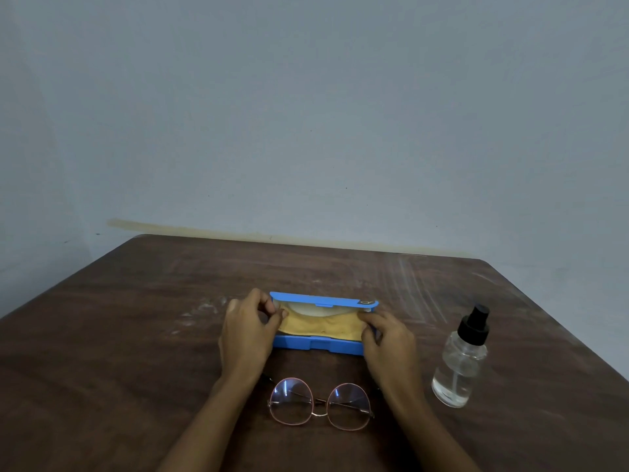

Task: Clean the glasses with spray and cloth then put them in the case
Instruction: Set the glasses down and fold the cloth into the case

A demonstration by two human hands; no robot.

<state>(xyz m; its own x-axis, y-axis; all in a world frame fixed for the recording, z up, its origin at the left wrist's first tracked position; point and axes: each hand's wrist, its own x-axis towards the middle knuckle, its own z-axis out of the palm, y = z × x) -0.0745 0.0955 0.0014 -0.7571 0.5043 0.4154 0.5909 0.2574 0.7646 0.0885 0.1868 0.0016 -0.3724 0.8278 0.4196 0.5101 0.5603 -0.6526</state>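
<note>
A blue glasses case (316,345) lies open in the middle of the table, its lid raised at the back. A yellow cloth (323,326) lies inside it. My left hand (246,332) pinches the cloth's left end at the case's left side. My right hand (386,338) pinches the cloth's right end at the case's right side. Round glasses (320,403) with a thin pink frame lie on the table nearer to me, between my forearms. A clear spray bottle (459,361) with a black nozzle stands upright to the right.
The brown wooden table (136,335) runs up to a pale blue-grey wall (306,114) at the back. Faint white smears mark the tabletop left of the case and behind the bottle.
</note>
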